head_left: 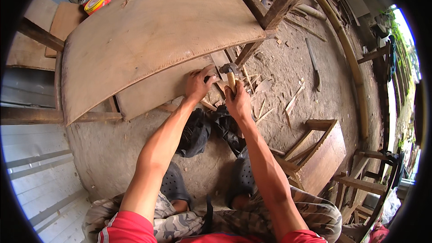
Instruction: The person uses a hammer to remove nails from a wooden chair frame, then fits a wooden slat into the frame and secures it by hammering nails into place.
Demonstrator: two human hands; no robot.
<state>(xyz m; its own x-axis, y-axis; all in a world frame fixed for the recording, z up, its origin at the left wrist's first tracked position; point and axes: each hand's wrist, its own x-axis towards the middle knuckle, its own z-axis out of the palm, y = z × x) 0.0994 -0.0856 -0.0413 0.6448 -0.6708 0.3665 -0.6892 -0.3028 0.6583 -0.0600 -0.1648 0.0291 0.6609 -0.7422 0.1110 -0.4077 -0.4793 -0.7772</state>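
Observation:
My right hand (238,101) is wrapped round the short wooden handle of a hammer (231,78). Its dark metal head points away from me, beside a narrow wooden strip (220,58). Just left of the hammer, my left hand (199,84) has its fingers curled at the right end of a lower plywood panel (150,88). Whatever those fingers pinch, if anything, is too small to make out. Above the panel lies a large, slightly bowed plywood sheet (162,18) on a wooden frame.
Black plastic bags (194,133) lie between my feet and the panel. Wood chips litter the dirt floor, where a machete (313,63) lies to the right. An open wooden box (321,153) stands at right. A red and yellow can (96,3) sits far left; a long bamboo pole (351,58) runs along the right.

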